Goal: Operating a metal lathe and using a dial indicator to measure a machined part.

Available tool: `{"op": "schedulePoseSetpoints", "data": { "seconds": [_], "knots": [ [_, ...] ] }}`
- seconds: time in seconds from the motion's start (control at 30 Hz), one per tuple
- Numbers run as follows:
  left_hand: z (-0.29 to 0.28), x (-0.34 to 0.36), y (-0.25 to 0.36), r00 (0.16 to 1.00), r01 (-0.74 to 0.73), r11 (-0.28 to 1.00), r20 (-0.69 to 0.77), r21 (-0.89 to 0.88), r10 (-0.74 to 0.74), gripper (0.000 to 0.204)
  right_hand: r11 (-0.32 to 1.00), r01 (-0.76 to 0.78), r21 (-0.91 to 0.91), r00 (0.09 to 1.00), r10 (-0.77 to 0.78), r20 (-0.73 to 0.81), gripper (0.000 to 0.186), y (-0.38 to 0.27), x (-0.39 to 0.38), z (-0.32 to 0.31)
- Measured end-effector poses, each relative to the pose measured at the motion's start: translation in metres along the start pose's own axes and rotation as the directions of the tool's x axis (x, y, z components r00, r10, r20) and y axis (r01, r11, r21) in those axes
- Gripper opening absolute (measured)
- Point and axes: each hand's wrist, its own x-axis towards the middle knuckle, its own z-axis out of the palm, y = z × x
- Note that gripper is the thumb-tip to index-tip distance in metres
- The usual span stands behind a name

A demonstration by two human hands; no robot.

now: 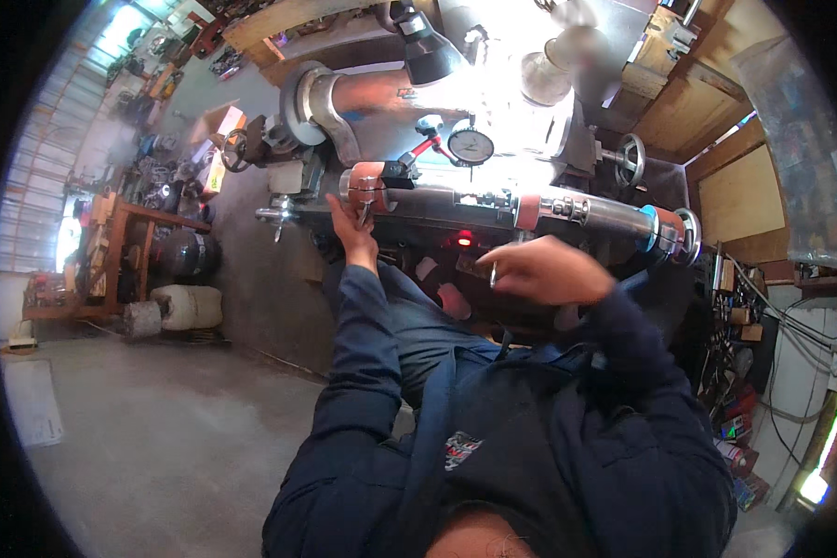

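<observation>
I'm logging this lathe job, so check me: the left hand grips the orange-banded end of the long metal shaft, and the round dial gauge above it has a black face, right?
Not quite. In the head view the dial gauge has a white face in a dark rim. The rest holds: the left hand grips the orange-banded end of the long metal shaft.

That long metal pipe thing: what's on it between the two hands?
In the head view, between the left hand and right hand, the grey shaft runs on, mostly bare. A small red light glows just below it.

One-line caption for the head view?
Left hand grips the long metal shaft on a lathe; right hand holds a small metal piece nearby.
</observation>
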Motion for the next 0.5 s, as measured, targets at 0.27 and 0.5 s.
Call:
{"op": "schedulePoseSetpoints", "data": {
  "seconds": [0.27,0.5],
  "knots": [
    [0.014,-0.001,0.025,0.979,-0.048,0.984,0.203,0.174,0.012,0.054,0.799,-0.552,-0.24,0.571,0.152,-0.807,0.036,0.034,-0.106,-0.13],
    [0.017,0.039,0.012,0.978,-0.124,0.992,0.166,-0.013,0.124,0.038,0.726,-0.641,-0.248,0.609,0.284,-0.741,0.029,0.061,-0.109,-0.123]
  ]
}}
